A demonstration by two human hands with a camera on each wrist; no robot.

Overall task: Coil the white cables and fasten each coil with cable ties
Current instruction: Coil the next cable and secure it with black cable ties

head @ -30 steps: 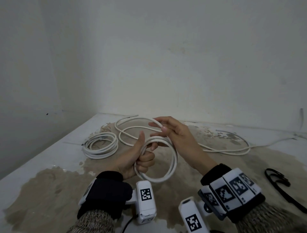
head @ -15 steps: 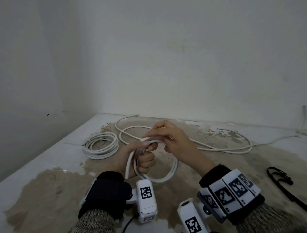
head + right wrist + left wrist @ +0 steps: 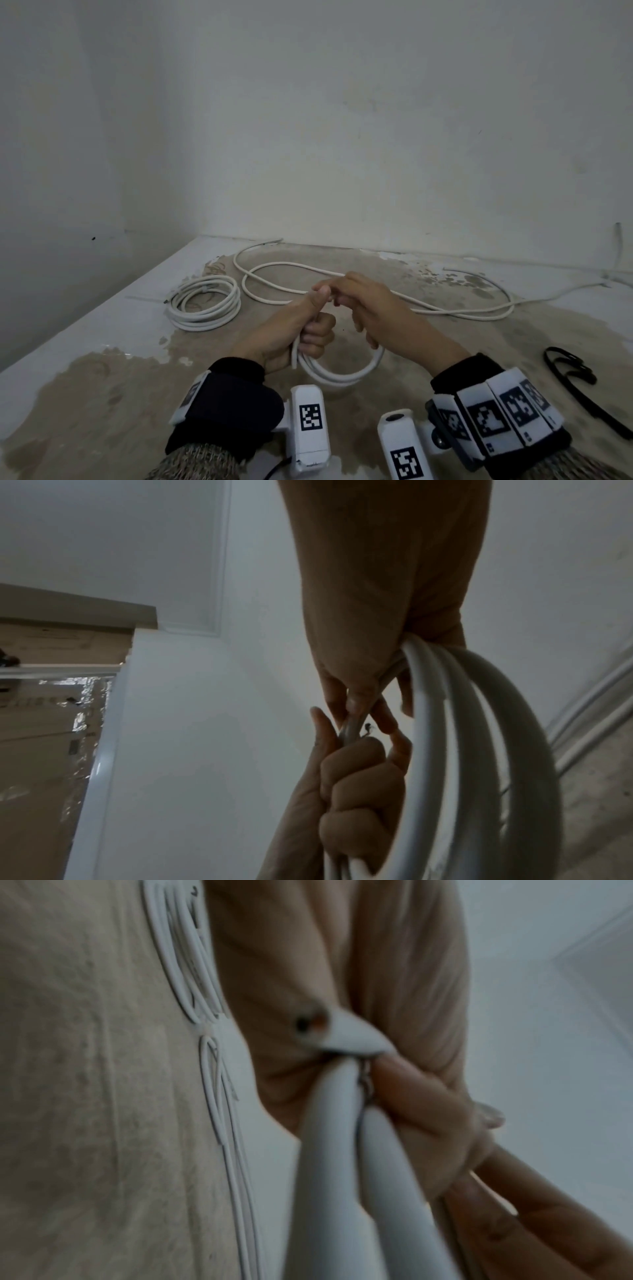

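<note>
Both hands, left [image 3: 294, 334] and right [image 3: 380, 315], grip the coil [image 3: 342, 371] with curled fingers, but untied loops could easily spring apart if either grip slackens.

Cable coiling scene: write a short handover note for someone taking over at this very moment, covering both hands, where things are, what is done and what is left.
Left hand: grips the small coil in its fist.
Right hand: grips the same coil on its other side, fingertips meeting the left thumb.
Table: a finished coil at left, a loose cable lying behind the hands, black ties at right.
Done: one coil wound and laid down; the second is wound and held.
Left: tie the held coil, then coil and tie the loose cable.
</note>
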